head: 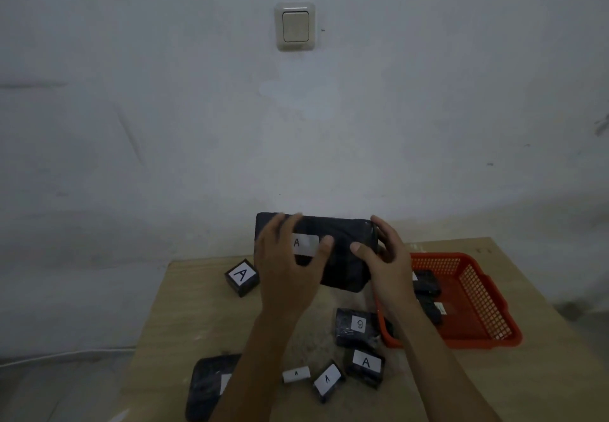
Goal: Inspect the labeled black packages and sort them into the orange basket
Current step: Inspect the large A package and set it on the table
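A large black package (342, 243) with a white label marked A is held up above the table, its label facing me. My left hand (286, 270) grips its left side, thumb near the label. My right hand (385, 257) grips its right end, thumb on the front. The orange basket (474, 293) stands on the table's right, with black packages (426, 281) inside. Loose on the wooden table (184, 316) lie a cube marked A (242, 276), a package marked B (356, 326), and two marked A (365, 364) (328, 380).
A flat black package (207, 385) lies at the near left, partly behind my left forearm. A small white label piece (296, 374) sits near the front. A wall with a light switch (295, 26) rises right behind the table.
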